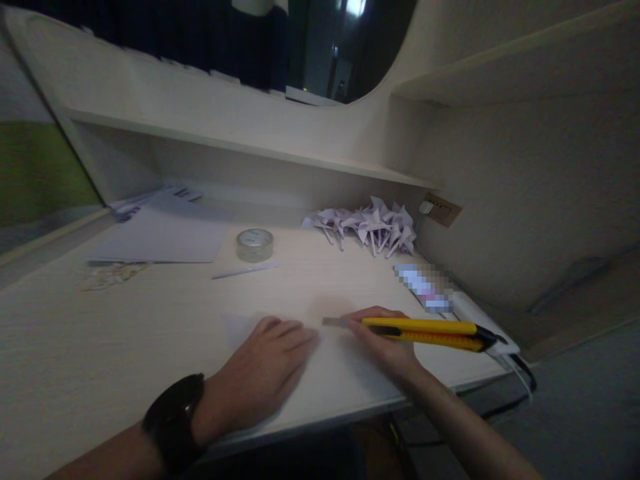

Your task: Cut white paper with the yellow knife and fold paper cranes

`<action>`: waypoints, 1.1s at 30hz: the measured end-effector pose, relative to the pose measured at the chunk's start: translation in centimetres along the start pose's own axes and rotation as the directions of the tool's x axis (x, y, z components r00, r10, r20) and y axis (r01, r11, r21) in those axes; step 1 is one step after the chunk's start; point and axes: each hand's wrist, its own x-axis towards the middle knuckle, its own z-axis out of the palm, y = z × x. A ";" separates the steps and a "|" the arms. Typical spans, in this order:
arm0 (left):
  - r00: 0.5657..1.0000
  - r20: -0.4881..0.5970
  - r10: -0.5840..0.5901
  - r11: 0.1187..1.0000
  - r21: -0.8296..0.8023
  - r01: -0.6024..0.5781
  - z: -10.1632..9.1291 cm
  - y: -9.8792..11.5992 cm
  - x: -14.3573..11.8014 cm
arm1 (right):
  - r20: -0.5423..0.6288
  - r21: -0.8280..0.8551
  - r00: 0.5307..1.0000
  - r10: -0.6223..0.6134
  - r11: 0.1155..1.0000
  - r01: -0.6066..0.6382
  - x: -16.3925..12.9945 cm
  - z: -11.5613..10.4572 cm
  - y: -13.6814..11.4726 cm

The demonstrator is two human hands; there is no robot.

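My right hand (383, 343) grips a yellow and black box cutter (425, 328), its blade extended and pointing left, just above the desk. My left hand (267, 367) lies palm down on the desk, fingers stretched toward the blade, with a black watch on the wrist. A pale sheet of paper (235, 328) shows faintly at the far side of the left hand; most of it is covered or blends into the desk. A small gap separates the left fingertips from the blade tip.
Beyond my hands are a roll of clear tape (255, 245) and a thin rolled paper stick (245, 271). Paper sheets (165, 230) lie at the back left, several paper pinwheels (370, 223) at the back right. A phone (423, 288) and a white power strip (483, 320) rest on the right.
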 end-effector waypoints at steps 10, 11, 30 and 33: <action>0.973 -0.208 -0.103 0.985 -0.157 0.070 -0.4 -1.7 -0.1 | -0.062 0.270 0.990 0.126 0.957 -0.105 7.7 -3.4 -0.7; 0.962 -0.226 -0.150 0.974 -0.201 0.105 -0.6 -1.8 0.2 | -0.041 0.299 0.986 0.161 0.944 -0.142 8.2 -3.2 -1.0; 0.888 0.267 -0.374 0.518 -0.735 0.439 -6.7 -6.9 3.8 | 0.324 0.626 0.920 0.219 0.680 -0.382 9.4 -2.1 -1.0; 0.870 0.294 -0.395 0.506 -0.721 0.473 -7.7 -7.7 3.8 | 0.238 0.646 0.941 0.241 0.684 -0.339 8.7 -2.7 0.5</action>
